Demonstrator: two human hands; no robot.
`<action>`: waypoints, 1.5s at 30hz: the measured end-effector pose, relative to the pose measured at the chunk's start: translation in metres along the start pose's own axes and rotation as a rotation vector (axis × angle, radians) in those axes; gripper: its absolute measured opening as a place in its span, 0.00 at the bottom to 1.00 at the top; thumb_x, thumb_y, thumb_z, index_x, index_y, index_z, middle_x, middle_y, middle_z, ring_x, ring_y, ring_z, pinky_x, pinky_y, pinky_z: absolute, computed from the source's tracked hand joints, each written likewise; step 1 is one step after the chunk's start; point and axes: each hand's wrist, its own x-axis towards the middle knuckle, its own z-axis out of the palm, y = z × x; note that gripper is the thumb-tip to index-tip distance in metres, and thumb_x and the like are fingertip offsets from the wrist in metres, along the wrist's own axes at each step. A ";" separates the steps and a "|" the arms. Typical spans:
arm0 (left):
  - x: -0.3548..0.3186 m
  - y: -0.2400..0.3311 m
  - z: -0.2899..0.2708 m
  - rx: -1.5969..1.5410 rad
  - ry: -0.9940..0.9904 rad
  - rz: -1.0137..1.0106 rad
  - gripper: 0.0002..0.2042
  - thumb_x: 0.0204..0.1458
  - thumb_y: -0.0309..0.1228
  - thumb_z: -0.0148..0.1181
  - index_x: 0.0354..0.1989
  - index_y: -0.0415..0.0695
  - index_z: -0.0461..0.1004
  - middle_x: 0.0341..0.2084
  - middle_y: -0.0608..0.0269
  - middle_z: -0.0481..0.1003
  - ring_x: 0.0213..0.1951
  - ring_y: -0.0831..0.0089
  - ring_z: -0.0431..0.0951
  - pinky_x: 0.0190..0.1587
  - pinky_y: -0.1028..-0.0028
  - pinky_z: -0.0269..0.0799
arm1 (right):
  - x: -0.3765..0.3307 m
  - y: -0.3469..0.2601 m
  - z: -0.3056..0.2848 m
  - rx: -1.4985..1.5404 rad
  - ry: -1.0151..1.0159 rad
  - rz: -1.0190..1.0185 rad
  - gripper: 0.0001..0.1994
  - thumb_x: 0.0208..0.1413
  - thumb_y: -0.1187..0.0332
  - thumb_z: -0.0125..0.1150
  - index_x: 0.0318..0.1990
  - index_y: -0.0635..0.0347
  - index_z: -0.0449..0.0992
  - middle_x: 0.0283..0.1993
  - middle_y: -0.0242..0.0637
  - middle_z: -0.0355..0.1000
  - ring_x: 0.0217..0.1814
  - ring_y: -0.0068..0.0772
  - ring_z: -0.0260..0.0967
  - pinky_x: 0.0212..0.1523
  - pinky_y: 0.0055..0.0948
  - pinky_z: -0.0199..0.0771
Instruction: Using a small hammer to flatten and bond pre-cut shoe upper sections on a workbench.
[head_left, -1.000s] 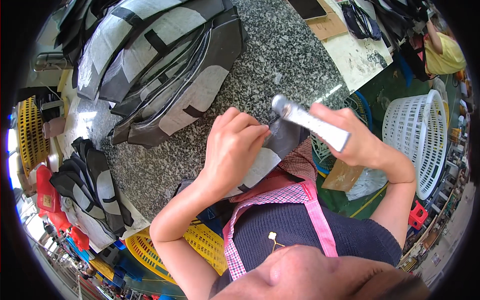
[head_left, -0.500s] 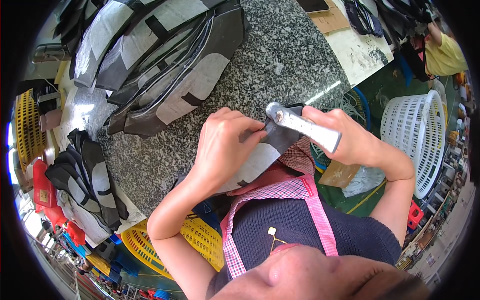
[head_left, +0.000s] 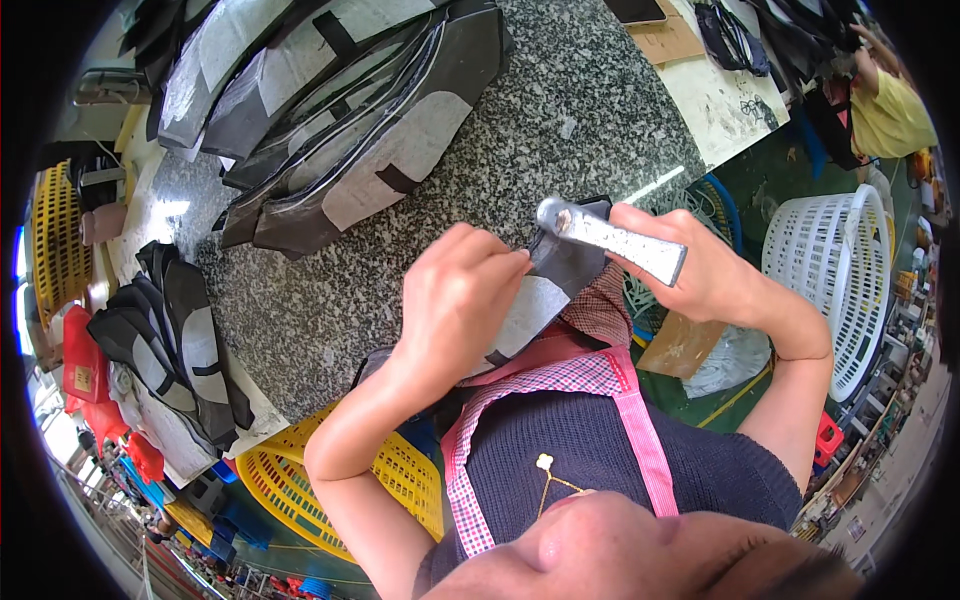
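Observation:
My right hand is closed round a hammer, its worn metal head over the edge of a dark, curved leather-like piece with a grey patch. The hammer's handle is mostly hidden by the hand. With fingertips pinched together, my left hand grips the upper edge of that piece, just left of the hammer head. The piece lies at the near edge of a speckled stone worktop, against my apron. Similar black and grey pieces are stacked at the far left of the worktop.
More such pieces lie on the left beside a red bag. A yellow basket stands below the near left edge. On the right are a white basket and a cardboard piece. A person in yellow is at far right.
My left hand has shifted slightly right, its fingers curled tighter at the edge. The hammer has moved a little to the right, with the piece still beneath it.

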 end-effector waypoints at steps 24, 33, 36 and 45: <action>0.047 -0.006 0.009 -0.230 -0.008 -0.201 0.06 0.48 0.24 0.70 0.34 0.37 0.83 0.23 0.59 0.74 0.24 0.68 0.74 0.29 0.75 0.71 | 0.006 0.015 -0.016 -0.160 0.274 -0.068 0.10 0.65 0.67 0.49 0.44 0.67 0.69 0.27 0.58 0.70 0.33 0.66 0.70 0.30 0.50 0.70; 0.043 0.013 0.010 0.333 -0.095 0.243 0.11 0.44 0.23 0.59 0.36 0.31 0.76 0.29 0.60 0.67 0.37 0.66 0.71 0.32 0.69 0.73 | -0.003 0.016 -0.014 -0.134 0.097 0.002 0.08 0.60 0.72 0.50 0.44 0.66 0.67 0.26 0.52 0.71 0.32 0.61 0.74 0.29 0.42 0.72; 0.047 0.011 0.006 0.396 -0.079 0.259 0.11 0.43 0.24 0.60 0.36 0.33 0.77 0.28 0.62 0.68 0.36 0.68 0.71 0.33 0.70 0.73 | 0.002 0.001 -0.028 0.070 0.144 0.216 0.12 0.62 0.73 0.57 0.50 0.69 0.71 0.29 0.52 0.71 0.25 0.44 0.68 0.30 0.36 0.68; 0.030 -0.001 -0.014 -0.374 -0.117 -0.427 0.07 0.47 0.24 0.68 0.35 0.38 0.83 0.23 0.56 0.73 0.29 0.60 0.77 0.32 0.66 0.74 | 0.005 0.004 -0.003 -0.138 0.237 -0.085 0.09 0.60 0.72 0.53 0.46 0.62 0.68 0.28 0.54 0.71 0.33 0.63 0.73 0.29 0.50 0.71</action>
